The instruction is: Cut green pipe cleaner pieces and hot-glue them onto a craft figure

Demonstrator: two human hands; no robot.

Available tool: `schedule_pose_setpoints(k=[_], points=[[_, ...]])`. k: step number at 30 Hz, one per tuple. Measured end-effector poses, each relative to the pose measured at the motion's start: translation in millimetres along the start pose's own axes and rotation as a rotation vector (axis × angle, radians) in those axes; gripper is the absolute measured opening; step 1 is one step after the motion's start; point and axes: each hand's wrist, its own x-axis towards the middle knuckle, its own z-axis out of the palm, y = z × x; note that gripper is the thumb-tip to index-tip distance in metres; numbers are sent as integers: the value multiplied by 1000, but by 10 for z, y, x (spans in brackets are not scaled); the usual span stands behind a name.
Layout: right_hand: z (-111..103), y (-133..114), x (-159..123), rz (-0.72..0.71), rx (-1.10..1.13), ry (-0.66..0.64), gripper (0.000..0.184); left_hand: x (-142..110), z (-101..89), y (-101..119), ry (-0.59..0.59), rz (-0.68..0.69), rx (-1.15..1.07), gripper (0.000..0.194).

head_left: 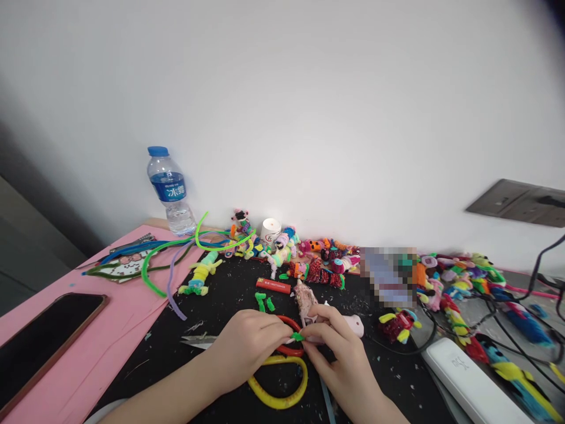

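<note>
We note: left hand (249,344), right hand (346,356) pinching 1 green piece (297,337) between fingertips, presumably for fine control | scissors (199,341) beneath, likely for easy reach | green scraps (261,302) just beyond

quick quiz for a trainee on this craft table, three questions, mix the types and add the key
1. True or false: the clear bottle has its blue cap on.
2. Which lies on the pink sheet? a) yellow handle loop b) dark phone c) long white case
3. Fill in the colour: the left hand and right hand meet at a small, fuzzy ____ piece.

Key: 1 true; 2 b; 3 green
</note>
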Motion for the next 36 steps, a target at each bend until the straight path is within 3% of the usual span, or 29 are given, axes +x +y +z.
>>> schedule_pose_setpoints(k=[7, 13, 24, 36], points=[[-22, 4, 2, -12, -46, 32, 18, 2, -27, -4, 33, -14, 46, 28], [-67, 73, -7, 10, -81, 103, 20, -32, -36, -129, 215, -181, 170, 28], [-112, 73, -13, 27, -75, 143, 20, -32, -202, -368, -24, -420, 303, 24], [-123, 70, -14, 27, -88, 154, 20, -31, -223, -365, -65, -450, 344, 29]])
